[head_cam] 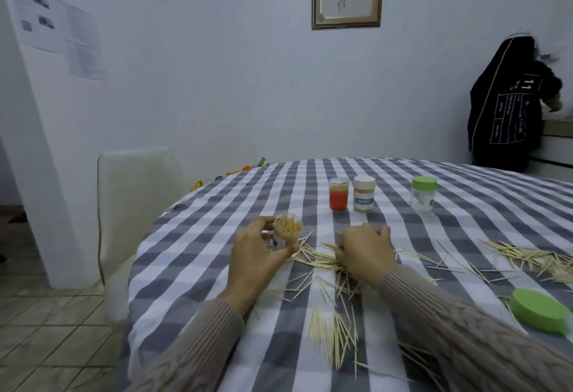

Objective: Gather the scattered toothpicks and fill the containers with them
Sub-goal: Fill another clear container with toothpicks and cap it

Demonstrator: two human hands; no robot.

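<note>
Head view: filling one more container from the scattered toothpicks.

The left hand [257, 252] is gripping an open container [286, 233] (nearly full), fingers curled round it; the right hand [366, 252] is clawing at loose toothpicks [325, 260] on the desk [217, 205]. Three jars [364, 194] are standing at 12 o'clock; many toothpicks are remaining at 3 and 6 o'clock.

Three jars [364, 194] stand beyond my hands [362, 250], a green lid [539, 309] to my right; checked worktop [248, 193] between lies open.
</note>
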